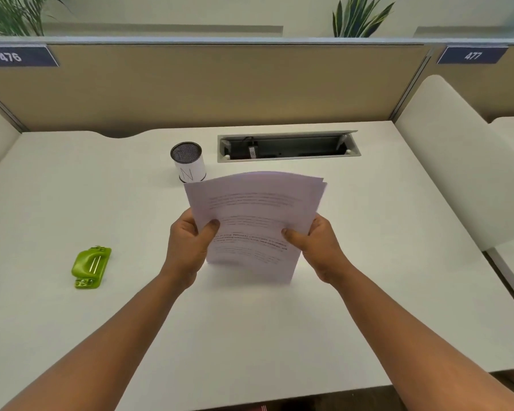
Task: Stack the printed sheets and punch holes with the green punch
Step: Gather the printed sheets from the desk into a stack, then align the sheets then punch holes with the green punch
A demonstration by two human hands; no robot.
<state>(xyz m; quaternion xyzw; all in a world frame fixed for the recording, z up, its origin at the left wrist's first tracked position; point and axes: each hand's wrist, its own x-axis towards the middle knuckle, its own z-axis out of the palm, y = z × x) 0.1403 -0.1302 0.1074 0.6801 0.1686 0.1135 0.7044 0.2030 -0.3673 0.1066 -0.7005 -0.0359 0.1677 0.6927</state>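
Several sheets are held upright above the middle of the surface, their lower edge close to it or resting on it; contact cannot be told through the blur. The left hand is clamped on the left edge and the right hand on the right edge, each with the thumb laid over the printed face and the fingers hidden behind.

The bundle is judged light, thin and limp. It bows a little across the top, and single leaves would likely slip against one another, so a hold on both side edges, as is taken now, seems the soundest way to keep them together while they are squared. The edges could be creased by a hard pinch.

The sheets are white, with a faint lilac cast, and carry blocks of dark text that cannot be read. At the upper right corner the leaves are fanned slightly, so the stack is judged not yet even.

The punch lies flat on the surface, well apart to the left and untouched. A small cylinder with a mesh top stands just behind the sheets, beside an open cable tray.
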